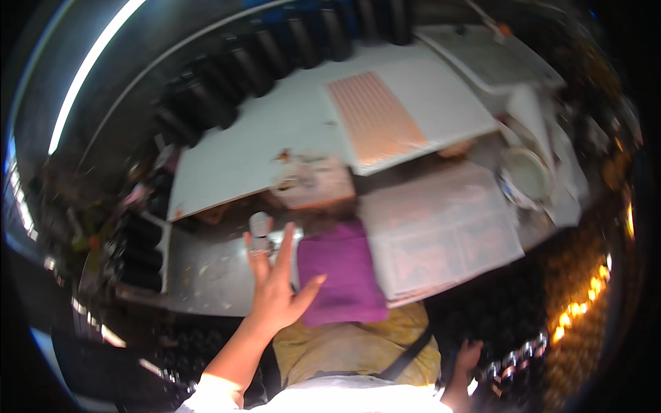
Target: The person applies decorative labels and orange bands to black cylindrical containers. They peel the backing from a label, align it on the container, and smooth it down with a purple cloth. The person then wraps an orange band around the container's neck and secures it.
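My left hand (274,292) reaches over the metal tabletop, fingers spread and thumb held out. Just past its fingertips stands a small grey cylinder (259,224), perhaps a little bottle; whether the fingers touch it I cannot tell. A folded purple cloth (341,275) lies right beside this hand, at the table's front edge. Low on the right, away from the table, hangs my right hand (469,354). It is small and smeared, so its fingers and anything in them cannot be made out.
A white raised shelf (255,148) carries a pinkish striped sheet (379,117) and a row of black cylinders (248,65). Translucent sheets (441,230) cover the table's right part. Farther right are a white tub (525,175) and a shallow tray (492,58). Shiny-topped containers (513,361) stand lower right.
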Tool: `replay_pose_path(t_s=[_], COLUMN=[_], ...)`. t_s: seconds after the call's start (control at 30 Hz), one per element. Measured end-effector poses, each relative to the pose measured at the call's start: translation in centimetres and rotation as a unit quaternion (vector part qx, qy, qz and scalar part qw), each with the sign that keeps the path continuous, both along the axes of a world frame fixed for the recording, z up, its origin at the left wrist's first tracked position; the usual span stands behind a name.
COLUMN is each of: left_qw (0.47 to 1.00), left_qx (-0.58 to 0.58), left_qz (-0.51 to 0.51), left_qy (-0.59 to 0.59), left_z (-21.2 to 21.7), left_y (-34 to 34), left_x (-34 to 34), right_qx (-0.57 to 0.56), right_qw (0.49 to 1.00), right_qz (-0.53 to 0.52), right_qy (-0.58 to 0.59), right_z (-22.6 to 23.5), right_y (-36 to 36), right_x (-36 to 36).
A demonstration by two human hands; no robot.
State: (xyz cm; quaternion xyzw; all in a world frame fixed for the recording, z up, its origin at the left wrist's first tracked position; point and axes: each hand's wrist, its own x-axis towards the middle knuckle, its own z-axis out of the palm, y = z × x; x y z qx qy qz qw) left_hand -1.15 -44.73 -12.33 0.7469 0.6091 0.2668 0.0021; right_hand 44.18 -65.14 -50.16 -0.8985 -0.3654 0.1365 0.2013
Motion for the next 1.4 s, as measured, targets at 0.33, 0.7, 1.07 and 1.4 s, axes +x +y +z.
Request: replay_pose_path(t_s=[0.33,0.7,1.07,1.4], left_qw=[0.749,0.722,0.73,0.589], left_qx=[0.318,0.428,-0.004,-0.285], left_qz=[0.562,0.481,-0.033,0.036], left_qy=[-0.149,-0.252,-0.683,-0.755], left_z=[-0.3,-0.7,0.2,-1.4], left_y=[2.1,2.1,-0.8,7.3], left_x=[-33.3,-36.7,-8.7,-1.9], right_qx=[0.014,0.09,0.318,0.186], right_qw=[0.977,0.992,0.7,0.803], right_qz=[0.123,0.0,0.58,0.56], right_qy=[-0.176,-0.089,0.269,0.082], right_z=[-1.4,8.9,34.6,34.4], right_y=[2.6,1.0,19.5,24.3], right_x=[2.3,0.7,-24.1,-16.7])
